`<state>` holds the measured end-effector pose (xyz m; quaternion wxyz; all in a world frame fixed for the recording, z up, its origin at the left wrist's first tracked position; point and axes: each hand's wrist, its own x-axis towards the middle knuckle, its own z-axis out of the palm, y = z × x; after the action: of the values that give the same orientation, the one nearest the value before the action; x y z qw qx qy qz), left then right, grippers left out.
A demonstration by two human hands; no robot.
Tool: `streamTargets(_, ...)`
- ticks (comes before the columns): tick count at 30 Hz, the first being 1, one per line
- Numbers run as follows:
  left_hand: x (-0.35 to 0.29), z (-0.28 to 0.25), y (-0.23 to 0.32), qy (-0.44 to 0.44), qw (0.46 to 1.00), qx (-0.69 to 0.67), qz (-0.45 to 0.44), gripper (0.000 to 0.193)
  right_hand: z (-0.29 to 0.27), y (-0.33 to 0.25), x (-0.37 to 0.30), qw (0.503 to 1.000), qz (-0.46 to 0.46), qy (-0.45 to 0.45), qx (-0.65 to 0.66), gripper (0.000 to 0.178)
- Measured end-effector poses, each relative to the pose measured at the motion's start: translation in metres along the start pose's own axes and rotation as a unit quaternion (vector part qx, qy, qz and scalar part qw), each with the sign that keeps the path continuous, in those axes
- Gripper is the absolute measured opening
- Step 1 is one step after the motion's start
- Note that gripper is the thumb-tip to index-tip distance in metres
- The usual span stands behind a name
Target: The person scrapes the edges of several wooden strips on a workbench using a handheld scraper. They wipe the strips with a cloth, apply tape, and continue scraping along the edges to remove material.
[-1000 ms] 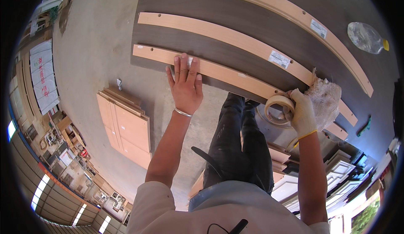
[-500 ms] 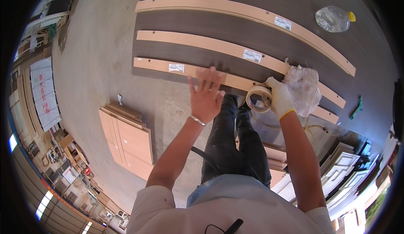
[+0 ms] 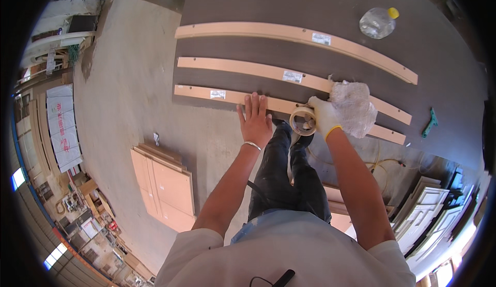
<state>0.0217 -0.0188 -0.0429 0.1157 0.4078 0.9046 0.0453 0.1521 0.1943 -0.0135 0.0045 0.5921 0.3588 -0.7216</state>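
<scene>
The bare left hand (image 3: 256, 127) reaches over the bench's near edge, its fingers spread and straight, tips over the nearest wooden strip (image 3: 281, 104); it grips nothing, and how hard it presses I cannot tell. The gloved right hand (image 3: 326, 115) is clamped on a tape roll (image 3: 293, 123) at the same edge, the roll's hole facing up toward the camera. That strip lies on the dark bench (image 3: 232, 3) close along its near edge, long axis running left to right, left end by the near left corner, a label near that end. Just right of the glove, a whitish bundle (image 3: 353, 109) covers part of it and of the middle strip (image 3: 248, 68), which runs almost parallel. Beyond the right ends, a green tool (image 3: 430, 122) points crosswise to the strips. Farther back lies the far strip (image 3: 289, 32), similarly aligned, and behind it a clear bottle (image 3: 376, 23), yellow cap toward the far right.
</scene>
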Motion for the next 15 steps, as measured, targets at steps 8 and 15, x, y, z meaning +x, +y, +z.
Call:
streamTargets(8, 0.014, -0.024, 0.001, -0.068, 0.996, 0.016, -0.061, 0.083, -0.013, 0.030, 0.014, 0.992, -0.091, -0.079, 0.031, 0.034)
streamTargets(15, 0.012, -0.039, -0.001, -0.172, 0.979, 0.105, 0.006, 0.089, -0.053, 0.076, -0.051, 0.967, -0.179, -0.166, 0.070, 0.033)
